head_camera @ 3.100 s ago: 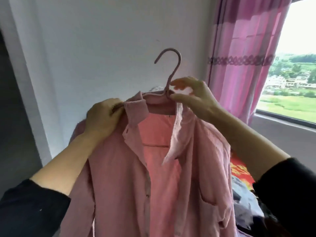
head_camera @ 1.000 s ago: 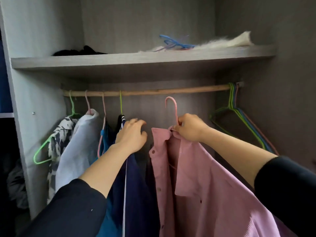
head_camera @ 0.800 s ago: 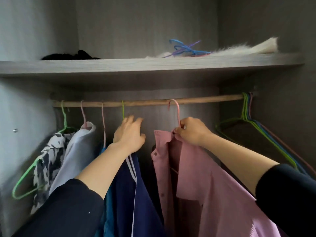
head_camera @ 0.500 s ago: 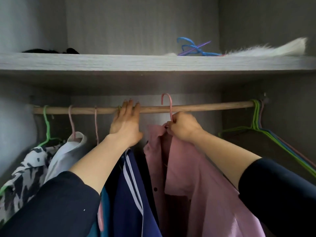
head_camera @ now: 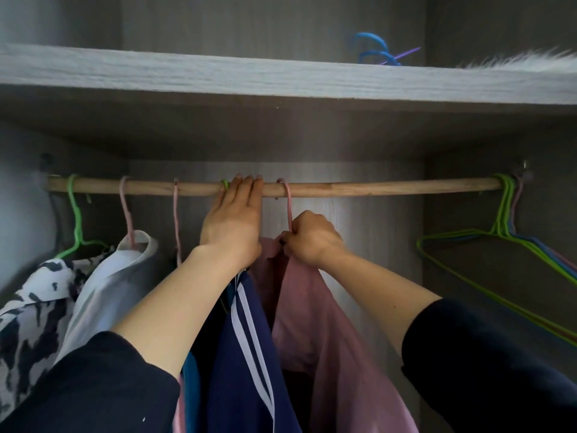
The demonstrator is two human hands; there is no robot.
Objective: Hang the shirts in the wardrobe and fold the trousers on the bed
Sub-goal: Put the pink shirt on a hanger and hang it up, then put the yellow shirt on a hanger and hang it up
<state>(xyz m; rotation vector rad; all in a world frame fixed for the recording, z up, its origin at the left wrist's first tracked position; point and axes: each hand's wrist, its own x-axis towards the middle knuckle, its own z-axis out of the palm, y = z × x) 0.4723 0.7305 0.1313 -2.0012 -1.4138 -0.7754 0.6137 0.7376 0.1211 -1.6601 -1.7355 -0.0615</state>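
A pink shirt [head_camera: 327, 323] hangs from a pink hanger [head_camera: 288, 204] whose hook sits over the wooden wardrobe rail [head_camera: 374, 186]. My right hand [head_camera: 312, 239] grips the hanger's neck just above the collar. My left hand [head_camera: 234, 220] reaches up beside it, straight fingers pressing on the rail against a green hanger hook [head_camera: 224, 184]. Directly below my left wrist hangs a navy garment with white stripes [head_camera: 249, 354].
Left on the rail hang a white shirt [head_camera: 109, 285] and a black-and-white patterned top [head_camera: 31, 314]. Several bare hangers [head_camera: 505, 232] bunch at the rail's right end. A shelf [head_camera: 281, 79] above holds blue hangers [head_camera: 373, 51] and white fur [head_camera: 530, 62].
The pink hanger's hook has come down onto the rail. My left hand rose from the clothes to the rail. The view moved closer in.
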